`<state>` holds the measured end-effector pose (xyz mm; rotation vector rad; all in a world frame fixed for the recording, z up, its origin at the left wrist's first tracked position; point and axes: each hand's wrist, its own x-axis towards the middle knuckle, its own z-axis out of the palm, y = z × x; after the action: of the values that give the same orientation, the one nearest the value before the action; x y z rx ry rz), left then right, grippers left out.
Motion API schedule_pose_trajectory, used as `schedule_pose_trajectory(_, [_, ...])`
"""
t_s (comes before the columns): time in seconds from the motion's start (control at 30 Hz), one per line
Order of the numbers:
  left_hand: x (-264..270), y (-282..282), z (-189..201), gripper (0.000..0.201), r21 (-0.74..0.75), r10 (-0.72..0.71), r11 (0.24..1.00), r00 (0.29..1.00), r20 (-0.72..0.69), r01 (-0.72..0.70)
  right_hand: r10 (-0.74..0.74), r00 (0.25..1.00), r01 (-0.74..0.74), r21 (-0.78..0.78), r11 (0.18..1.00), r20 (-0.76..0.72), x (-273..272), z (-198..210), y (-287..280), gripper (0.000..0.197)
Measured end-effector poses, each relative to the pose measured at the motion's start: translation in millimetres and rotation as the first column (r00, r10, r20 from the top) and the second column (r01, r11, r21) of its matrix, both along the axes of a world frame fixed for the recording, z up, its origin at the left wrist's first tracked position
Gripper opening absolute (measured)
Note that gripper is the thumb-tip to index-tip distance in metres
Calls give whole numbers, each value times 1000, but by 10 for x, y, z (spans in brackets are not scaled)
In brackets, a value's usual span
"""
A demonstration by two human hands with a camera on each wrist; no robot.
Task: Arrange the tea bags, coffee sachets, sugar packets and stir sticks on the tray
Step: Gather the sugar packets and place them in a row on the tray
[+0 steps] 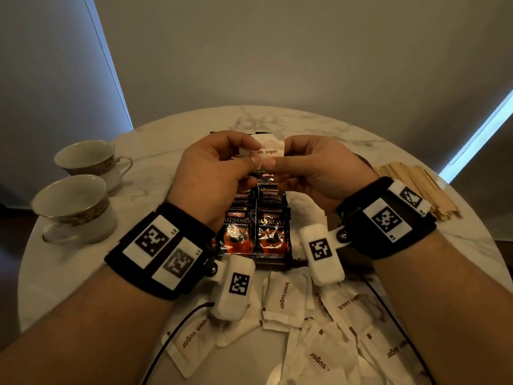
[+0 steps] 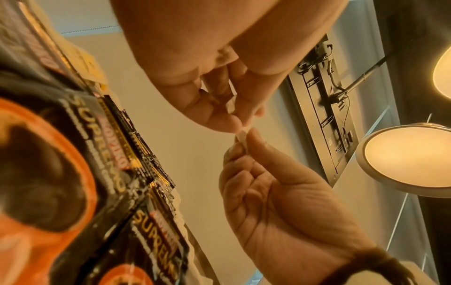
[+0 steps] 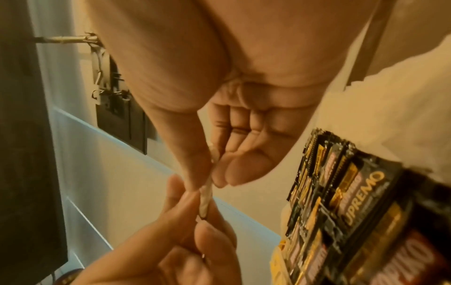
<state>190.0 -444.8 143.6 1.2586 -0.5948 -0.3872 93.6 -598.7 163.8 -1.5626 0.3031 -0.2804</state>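
Observation:
Both hands hold one white brown sugar packet point(image 1: 263, 148) up above the tray. My left hand point(image 1: 249, 152) pinches its left end and my right hand point(image 1: 280, 152) pinches its right end. The wrist views show the sugar packet point(image 2: 242, 137) edge-on between thumbs and fingers, again as a thin packet edge point(image 3: 205, 200). Below the hands, black Kopiko Supremo coffee sachets point(image 1: 256, 232) lie in two overlapping rows on the dark tray point(image 1: 273, 263). A white packet point(image 1: 305, 211) lies to their right. Several loose sugar packets point(image 1: 287, 300) cover the near table edge. Wooden stir sticks point(image 1: 416, 187) are piled at the right.
Two empty teacups point(image 1: 86, 159) point(image 1: 73, 208) stand at the left on the round marble table point(image 1: 166, 134). Dark cables point(image 1: 177, 326) run across the near packets. Yellow packets point(image 2: 85, 61) show beyond the sachets. A wall stands behind the table.

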Motion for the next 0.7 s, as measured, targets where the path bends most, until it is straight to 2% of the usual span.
schedule_pose_trajectory(0.13, [16,-13,-21,32,54,1,999,1000,17,-1,-76,997,76,-15,997,6,-18,15,-8,9])
schedule_pose_trajectory(0.23, [18,-10,-19,33,90,-7,996,1000,25,4,-164,986,166,-41,985,39,-9,8,-18,10])
schedule_pose_trajectory(0.33, [24,-2,-23,34,127,-6,992,999,42,1,-213,976,218,-140,966,52,26,-21,-11,11])
schedule_pose_trajectory(0.5, [38,2,-30,37,167,-12,986,999,51,3,-204,978,207,-241,948,37,26,-9,-66,4])
schedule_pose_trajectory(0.63, [37,13,-15,41,171,-24,985,998,54,14,-153,988,146,-225,963,-13,48,11,-107,4])
schedule_pose_trajectory(0.7, [39,17,-4,41,154,-16,988,999,32,11,-199,980,197,-158,968,6,100,20,-229,6])
